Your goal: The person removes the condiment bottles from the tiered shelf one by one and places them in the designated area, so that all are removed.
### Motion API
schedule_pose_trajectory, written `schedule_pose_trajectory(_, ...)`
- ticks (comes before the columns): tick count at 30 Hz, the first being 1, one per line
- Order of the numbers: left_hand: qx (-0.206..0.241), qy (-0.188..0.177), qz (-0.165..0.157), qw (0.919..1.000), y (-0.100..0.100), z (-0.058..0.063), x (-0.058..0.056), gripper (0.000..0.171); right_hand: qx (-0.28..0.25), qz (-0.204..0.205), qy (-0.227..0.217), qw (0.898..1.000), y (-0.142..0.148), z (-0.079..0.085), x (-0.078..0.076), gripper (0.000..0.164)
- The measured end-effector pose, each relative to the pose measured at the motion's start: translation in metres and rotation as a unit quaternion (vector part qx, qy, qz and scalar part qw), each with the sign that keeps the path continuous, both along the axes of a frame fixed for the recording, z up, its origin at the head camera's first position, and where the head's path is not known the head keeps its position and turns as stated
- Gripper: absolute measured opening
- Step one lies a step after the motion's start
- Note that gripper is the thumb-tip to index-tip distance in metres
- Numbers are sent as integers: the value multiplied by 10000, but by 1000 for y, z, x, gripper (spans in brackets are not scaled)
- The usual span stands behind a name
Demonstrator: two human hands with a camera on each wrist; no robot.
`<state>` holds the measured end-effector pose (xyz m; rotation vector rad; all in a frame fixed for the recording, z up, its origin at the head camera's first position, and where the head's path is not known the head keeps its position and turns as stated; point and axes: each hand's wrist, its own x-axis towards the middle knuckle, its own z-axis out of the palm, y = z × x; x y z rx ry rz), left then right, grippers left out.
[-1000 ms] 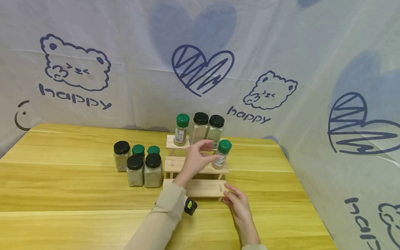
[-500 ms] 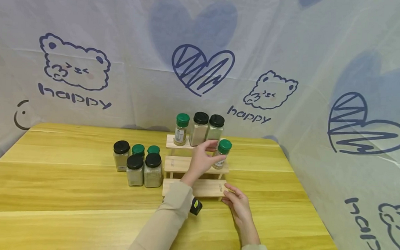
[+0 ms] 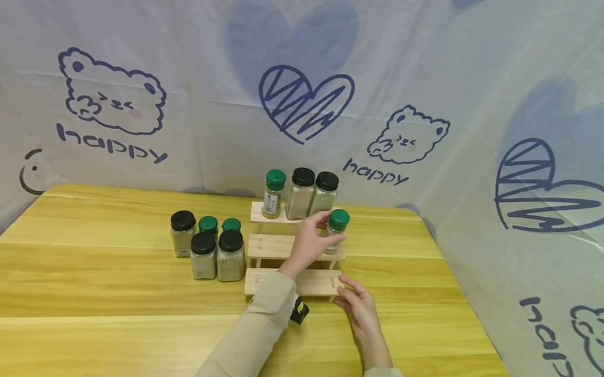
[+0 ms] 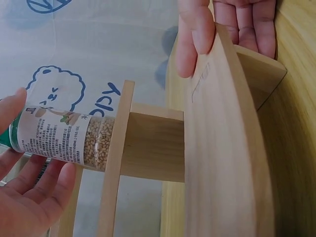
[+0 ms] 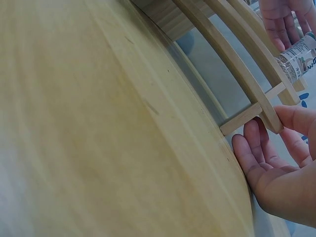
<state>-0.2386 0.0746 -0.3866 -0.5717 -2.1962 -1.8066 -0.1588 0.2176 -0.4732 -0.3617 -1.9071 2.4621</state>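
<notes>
A three-tier wooden spice rack (image 3: 318, 283) stands on the table. On the right end of its middle tier is an upright spice jar (image 3: 337, 223) with a green cap. My left hand (image 3: 310, 241) holds this jar near its top, thumb on one side and fingers on the other. Tan seeds show below the jar's printed label (image 4: 52, 133) in the left wrist view. My right hand (image 3: 361, 307) grips the right end of the lowest tier, with fingers above and below the board. In the right wrist view, the right fingers (image 5: 256, 143) sit by the rack's leg.
On the top tier stand a green-capped jar (image 3: 273, 193) and two black-capped jars (image 3: 300, 194). Left of the rack, several more jars (image 3: 231, 258) with black or green caps are grouped on the wooden table (image 3: 103, 292). A printed cloth (image 3: 211, 69) hangs behind.
My left hand has moved right, bringing its thumb and fingers around the green-capped jar. The jar stays on the middle tier. My right hand keeps its place on the rack.
</notes>
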Motion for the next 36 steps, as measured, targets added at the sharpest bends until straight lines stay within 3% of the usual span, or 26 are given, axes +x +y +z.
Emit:
schedule_pose_trajectory(12,-143,126,136,9997,-1,0,-2,44,3,47,67,10000,-1,2,-1,25)
schedule_pose_trajectory(22,-120,177,-21,9998,-6,6,1,43,-41,109,106,9999,-1,1,0,30)
schedule_pose_trajectory(30,-41,243,-90,9997,-15,13,7,39,-283,580,966,9932,5,-11,1,27)
schedule_pose_trajectory(36,24,289,-90,9995,-24,13,11,39,-29,115,84,9999,0,0,0,29)
